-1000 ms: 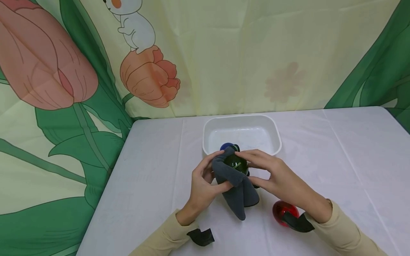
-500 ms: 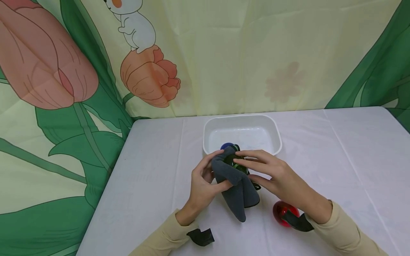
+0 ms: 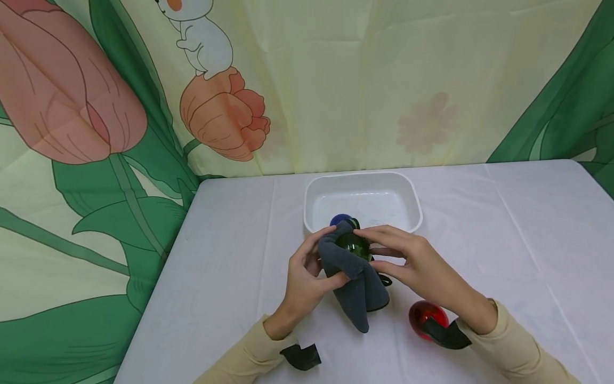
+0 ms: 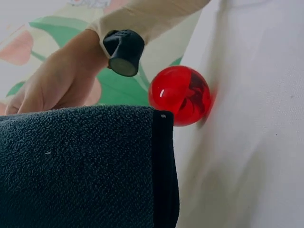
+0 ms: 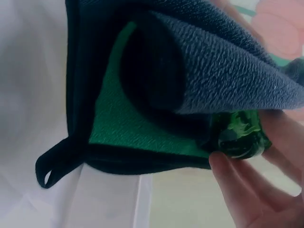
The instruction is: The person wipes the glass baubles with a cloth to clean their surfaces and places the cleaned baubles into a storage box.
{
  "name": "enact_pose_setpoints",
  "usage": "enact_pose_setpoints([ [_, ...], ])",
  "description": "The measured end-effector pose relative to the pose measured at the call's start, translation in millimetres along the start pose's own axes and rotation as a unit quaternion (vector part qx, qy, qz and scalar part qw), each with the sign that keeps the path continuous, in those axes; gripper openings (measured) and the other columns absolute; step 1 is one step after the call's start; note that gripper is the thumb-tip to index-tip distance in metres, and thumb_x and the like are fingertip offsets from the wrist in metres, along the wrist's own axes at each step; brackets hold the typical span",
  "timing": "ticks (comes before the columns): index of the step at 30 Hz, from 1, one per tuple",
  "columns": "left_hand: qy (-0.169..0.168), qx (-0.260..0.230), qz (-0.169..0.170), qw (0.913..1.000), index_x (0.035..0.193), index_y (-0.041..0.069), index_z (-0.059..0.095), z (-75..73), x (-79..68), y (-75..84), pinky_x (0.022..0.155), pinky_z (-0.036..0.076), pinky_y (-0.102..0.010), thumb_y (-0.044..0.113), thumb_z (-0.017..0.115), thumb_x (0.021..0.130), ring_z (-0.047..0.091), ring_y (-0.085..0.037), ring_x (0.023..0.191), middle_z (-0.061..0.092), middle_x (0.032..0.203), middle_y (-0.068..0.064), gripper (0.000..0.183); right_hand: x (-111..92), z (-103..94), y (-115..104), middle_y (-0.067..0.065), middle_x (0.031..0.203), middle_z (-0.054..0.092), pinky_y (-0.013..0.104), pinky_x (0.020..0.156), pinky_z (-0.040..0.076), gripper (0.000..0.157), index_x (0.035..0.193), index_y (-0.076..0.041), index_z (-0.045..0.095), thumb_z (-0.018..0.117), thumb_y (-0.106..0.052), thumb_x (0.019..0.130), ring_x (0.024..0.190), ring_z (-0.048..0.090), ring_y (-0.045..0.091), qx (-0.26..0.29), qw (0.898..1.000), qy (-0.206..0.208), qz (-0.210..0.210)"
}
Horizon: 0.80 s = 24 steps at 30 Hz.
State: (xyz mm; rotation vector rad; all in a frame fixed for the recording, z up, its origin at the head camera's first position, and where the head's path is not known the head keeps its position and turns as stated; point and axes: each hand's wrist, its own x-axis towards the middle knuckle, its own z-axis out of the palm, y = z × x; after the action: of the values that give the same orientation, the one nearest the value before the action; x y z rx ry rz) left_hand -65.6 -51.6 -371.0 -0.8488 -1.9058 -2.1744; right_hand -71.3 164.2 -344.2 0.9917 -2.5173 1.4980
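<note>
A clear green ball point(image 3: 354, 245) sits in a folded dark grey cloth point(image 3: 352, 298), held up over the table in front of me. My left hand point(image 3: 303, 282) grips the cloth around the ball from the left, with the thumb in front. On the other side my right hand point(image 3: 414, 261) holds the ball between thumb and fingers, its fingertips at the ball's upper edge. The right wrist view shows the ball point(image 5: 243, 134) peeking from under the rolled cloth point(image 5: 228, 71), which has a green underside, dark edging and a hanging loop point(image 5: 52, 168).
A white tray point(image 3: 411, 200) stands behind the hands, with a blue ball point(image 3: 340, 218) at its near side, partly hidden by the cloth. A clear red ball point(image 3: 416, 320) lies near my right wrist. Dark straps hang from both sleeves. A printed curtain point(image 3: 336, 106) closes off the back.
My right fingers lay across the green ball half a second ago and have now drawn back to its edge, exposing more of it. My left hand has stayed nearly in place.
</note>
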Motion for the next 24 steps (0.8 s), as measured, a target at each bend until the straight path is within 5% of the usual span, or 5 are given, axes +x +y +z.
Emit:
enact_pose_setpoints([
  [9,0.005,-0.006,0.005,1.0,0.127,-0.01,0.044,0.8,1.0,1.1,0.083,0.05,-0.043,-0.014,0.069,0.071,0.06,-0.025,0.1,0.056,0.115,-0.028,0.063,0.2,-3.0,2.1,-0.001,0.134,0.046,0.018,0.089,0.044,0.064,0.133,-0.018,0.05,0.076,-0.011,0.075,0.118,0.049,0.015,-0.073,0.995,-0.017,-0.06],
  [15,0.007,-0.008,0.005,0.9999,0.127,-0.009,0.044,1.9,1.0,0.5,0.083,0.049,-0.045,-0.009,0.071,0.072,0.06,-0.024,0.101,0.056,0.116,-0.027,0.061,2.3,-0.6,2.4,0.003,0.132,0.048,0.016,0.089,0.043,0.052,0.131,-0.014,0.053,0.055,-0.037,0.085,0.119,0.048,0.02,-0.104,0.988,-0.006,-0.111],
  [19,0.004,-0.001,0.005,1.0,0.127,-0.009,0.044,2.0,1.1,1.1,0.083,0.049,-0.044,-0.008,0.071,0.073,0.059,-0.023,0.101,0.056,0.117,-0.026,0.061,1.4,-1.0,-0.6,0.003,0.131,0.049,0.017,0.087,0.044,0.059,0.131,-0.014,0.053,0.073,-0.015,0.075,0.117,0.05,0.019,-0.11,0.989,0.001,-0.1],
  [24,-0.01,0.014,0.014,0.9998,0.129,-0.009,0.043,1.4,0.4,2.3,0.081,0.051,-0.042,-0.018,0.069,0.068,0.059,-0.024,0.1,0.055,0.119,-0.027,0.067,0.6,-1.7,-4.4,0.0,0.127,0.053,0.026,0.082,0.05,0.072,0.131,-0.016,0.052,0.077,0.005,0.067,0.111,0.055,0.016,-0.037,0.999,-0.003,-0.029],
])
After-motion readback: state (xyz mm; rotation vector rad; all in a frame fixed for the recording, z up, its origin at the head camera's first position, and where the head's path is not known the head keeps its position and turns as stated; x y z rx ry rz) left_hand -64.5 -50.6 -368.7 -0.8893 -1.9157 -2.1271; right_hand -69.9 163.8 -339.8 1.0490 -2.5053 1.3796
